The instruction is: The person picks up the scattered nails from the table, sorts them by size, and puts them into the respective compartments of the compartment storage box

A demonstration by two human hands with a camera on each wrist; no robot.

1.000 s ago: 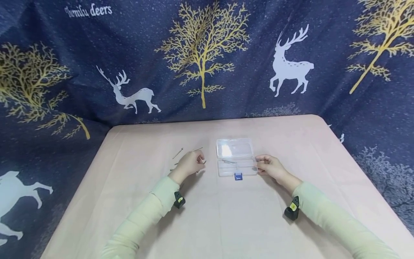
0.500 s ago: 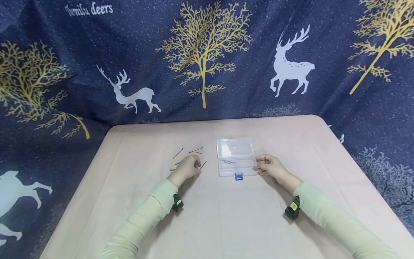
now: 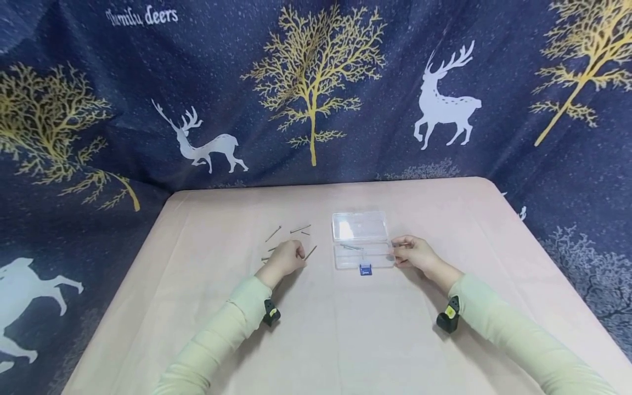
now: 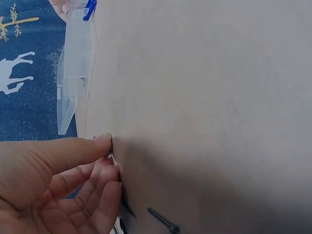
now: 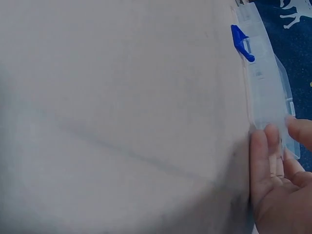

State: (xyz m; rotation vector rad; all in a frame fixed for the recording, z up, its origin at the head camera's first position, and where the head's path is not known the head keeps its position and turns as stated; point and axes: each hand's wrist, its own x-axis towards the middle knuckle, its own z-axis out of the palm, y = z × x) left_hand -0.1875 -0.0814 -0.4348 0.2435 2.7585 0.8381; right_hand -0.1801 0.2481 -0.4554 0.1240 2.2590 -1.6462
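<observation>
A clear plastic box (image 3: 364,261) lies with its lid (image 3: 359,225) raised at the back and a blue latch (image 3: 365,270) at the front. Inside its rear section is a thin metal nail (image 3: 352,247). My right hand (image 3: 416,257) holds the box's right end, thumb on one side and fingers on the other. To the left of the box, my left hand (image 3: 286,258) pinches at a nail (image 3: 310,252) by its lower end, low over the table; in the left wrist view the thumb and index fingertips meet on a small dark piece.
Several loose nails lie around the left hand: a long one (image 3: 273,233), another (image 3: 300,229) and a short one (image 3: 305,233) behind it, more beside its left edge. A pale cloth (image 3: 365,329) covers the table. A dark patterned curtain (image 3: 345,148) hangs behind.
My left hand has drawn slightly back toward me and left, uncovering the short nail behind it. The nail at its fingertips now points up to the right. My right hand stays at the box.
</observation>
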